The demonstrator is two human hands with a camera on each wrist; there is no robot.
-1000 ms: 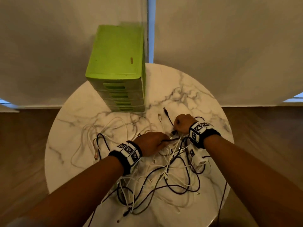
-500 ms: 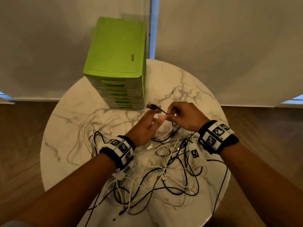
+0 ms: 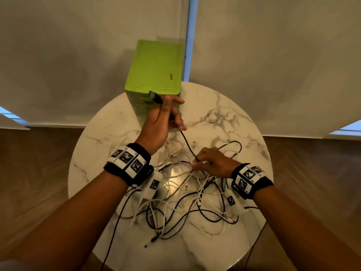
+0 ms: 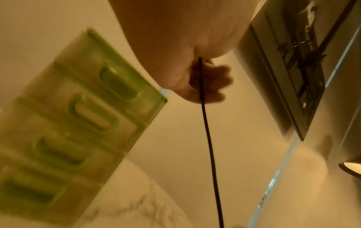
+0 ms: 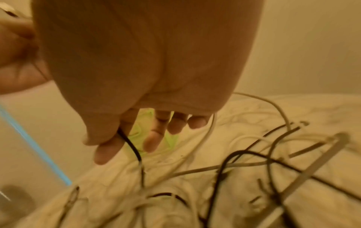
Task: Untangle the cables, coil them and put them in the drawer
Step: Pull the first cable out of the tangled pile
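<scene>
My left hand (image 3: pixel 172 112) is raised in front of the green drawer unit (image 3: pixel 154 71) and grips a black cable (image 3: pixel 187 145) just below its plug (image 3: pixel 155 97). The cable runs taut down to my right hand (image 3: pixel 198 162), which pinches it low at the top of the tangle of black and white cables (image 3: pixel 185 202) on the marble table (image 3: pixel 224 118). In the left wrist view the black cable (image 4: pixel 209 138) drops out of the curled left hand (image 4: pixel 203 80) beside the closed drawers (image 4: pixel 78 115). In the right wrist view thumb and forefinger (image 5: pixel 109 148) pinch the black cable (image 5: pixel 132 146).
The round table's edge lies close on all sides, with wooden floor (image 3: pixel 39 163) below. Some cables hang over the near edge (image 3: pixel 109 241). Pale blinds (image 3: pixel 273 65) stand right behind the table and the drawer unit.
My left hand has risen with the plug end from near the table up to the drawer unit's top. My right hand has dropped back down along the cable to the tangle.
</scene>
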